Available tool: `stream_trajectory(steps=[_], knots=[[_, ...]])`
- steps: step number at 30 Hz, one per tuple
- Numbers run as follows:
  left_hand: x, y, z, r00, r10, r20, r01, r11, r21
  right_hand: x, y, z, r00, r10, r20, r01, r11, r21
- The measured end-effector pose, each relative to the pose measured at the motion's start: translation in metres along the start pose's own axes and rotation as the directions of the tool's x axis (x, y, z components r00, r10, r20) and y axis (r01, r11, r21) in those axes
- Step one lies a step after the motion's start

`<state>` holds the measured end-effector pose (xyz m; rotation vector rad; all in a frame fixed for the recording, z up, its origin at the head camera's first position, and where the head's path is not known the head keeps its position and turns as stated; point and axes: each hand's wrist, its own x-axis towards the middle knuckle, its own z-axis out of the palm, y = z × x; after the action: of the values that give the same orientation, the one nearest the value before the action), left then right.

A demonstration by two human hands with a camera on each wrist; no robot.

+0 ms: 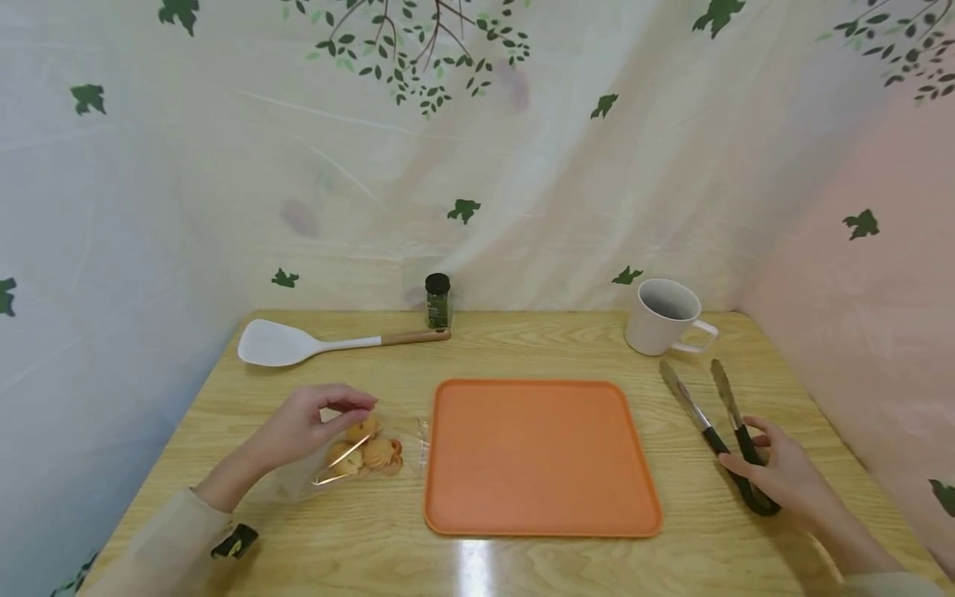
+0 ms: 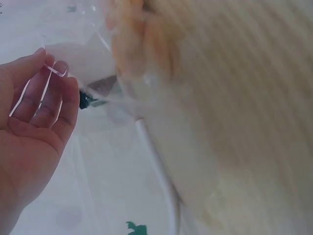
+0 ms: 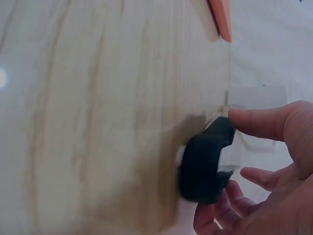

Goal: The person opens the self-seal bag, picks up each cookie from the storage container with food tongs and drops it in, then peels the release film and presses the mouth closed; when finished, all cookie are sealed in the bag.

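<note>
Over the left of the table, my left hand pinches the edge of a clear plastic bag. Several golden swirled cookies show through the plastic. In the left wrist view, thumb and fingertips meet at the bag's edge. To the right, my right hand grips metal tongs with black handles, thumb on one arm and fingers on the other. The tongs' arms are spread, with their tips pointing toward the back. The right wrist view has the black handle end close up.
An orange tray lies on the table between the hands. Behind stand a white mug and a small black-lidded jar. A white spatula with a wooden handle lies at the back left. Patterned cloth hangs behind.
</note>
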<state>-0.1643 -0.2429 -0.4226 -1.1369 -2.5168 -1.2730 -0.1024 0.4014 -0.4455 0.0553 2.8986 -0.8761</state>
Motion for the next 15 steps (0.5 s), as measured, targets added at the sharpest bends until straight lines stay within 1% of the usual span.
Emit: stream_trajectory(steps=[2,4,5,7,9,10,11,13,15], knots=[[0.001,0.0,-0.006,1.0,-0.008,0.005,0.008,1.0,0.022,-0.002,-0.008,0.004,0.995,-0.067,-0.07,0.063,0.996,-0.066],[0.004,0.0,-0.013,1.0,-0.012,0.015,0.011,0.999,0.05,-0.005,-0.022,0.008,0.977,-0.15,-0.149,0.134,0.985,-0.11],[0.007,0.001,-0.017,1.0,-0.016,0.024,0.015,0.998,0.063,-0.007,-0.032,0.011,0.963,-0.193,-0.186,0.174,0.978,-0.115],[0.012,0.002,-0.024,0.998,-0.039,0.055,0.035,0.996,0.087,-0.008,-0.056,0.016,0.929,-0.278,-0.246,0.256,0.96,-0.118],[0.018,0.003,-0.03,0.991,-0.083,0.108,0.071,0.992,0.107,-0.01,-0.085,0.024,0.895,-0.353,-0.273,0.343,0.936,-0.085],[0.022,0.003,-0.032,0.984,-0.107,0.139,0.091,0.989,0.119,-0.01,-0.099,0.029,0.884,-0.382,-0.27,0.383,0.922,-0.052],[0.026,0.003,-0.033,0.976,-0.136,0.172,0.114,0.985,0.132,-0.011,-0.113,0.035,0.879,-0.405,-0.253,0.417,0.909,-0.007],[0.033,0.002,-0.033,0.953,-0.188,0.238,0.155,0.977,0.148,-0.011,-0.14,0.05,0.881,-0.439,-0.175,0.461,0.88,0.113],[0.04,0.001,-0.031,0.932,-0.212,0.295,0.171,0.973,0.158,-0.01,-0.164,0.068,0.879,-0.47,-0.078,0.473,0.842,0.26]])
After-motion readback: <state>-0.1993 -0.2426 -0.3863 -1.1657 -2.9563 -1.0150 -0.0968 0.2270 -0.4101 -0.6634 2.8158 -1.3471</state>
